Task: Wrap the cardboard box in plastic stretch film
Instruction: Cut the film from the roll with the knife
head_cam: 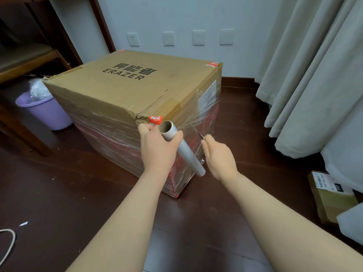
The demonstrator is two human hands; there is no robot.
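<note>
A large cardboard box printed "ERAZER" stands on the dark wooden floor. Clear stretch film covers its lower sides and stretches from the right face toward the roll. My left hand grips the film roll near its upper end, at the box's near corner; the roll slants down to the right and its open cardboard core faces me. My right hand is curled round a small dark blade whose tip touches the stretched film just right of the roll.
A purple waste bin with crumpled plastic stands left of the box, under a wooden table. Grey curtains hang at the right. A small cardboard parcel lies at the right edge. A cord lies at the lower left.
</note>
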